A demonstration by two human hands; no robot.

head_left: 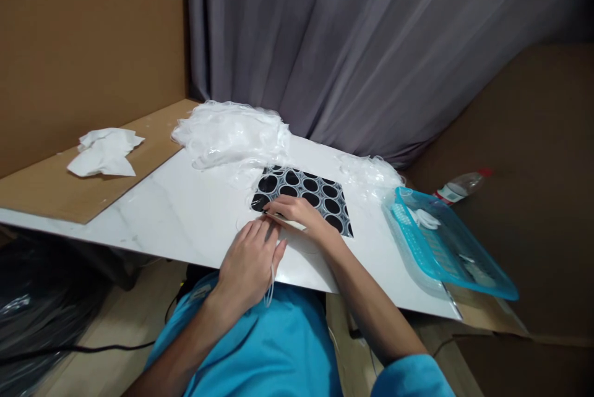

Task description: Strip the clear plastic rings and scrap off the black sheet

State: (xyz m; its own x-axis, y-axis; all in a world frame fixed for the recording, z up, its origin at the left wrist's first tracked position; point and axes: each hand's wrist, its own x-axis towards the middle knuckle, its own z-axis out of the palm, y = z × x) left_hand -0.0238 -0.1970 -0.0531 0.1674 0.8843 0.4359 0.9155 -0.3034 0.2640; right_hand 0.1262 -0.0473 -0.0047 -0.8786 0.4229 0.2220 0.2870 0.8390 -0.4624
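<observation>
Both of my hands meet at the lower left corner of a black sheet with grey-ringed circles (310, 198), which lies on the white table. My left hand (250, 255) has its fingers closed together, and a thin white cord loop (270, 292) hangs from beside its thumb. My right hand (297, 211) reaches across with bent fingers pressed down by the left fingertips. Under the right palm a thin pale flat piece (293, 224) shows, its far end between the hands. The fingers hide most of what they pinch.
A heap of clear plastic with thin white cords (232, 134) lies at the back left, a smaller one (371, 174) at the back right. A blue basket (464, 282) with white items overhangs the right edge beside a red-capped bottle (464, 187). Crumpled white tissue (106, 153) lies left.
</observation>
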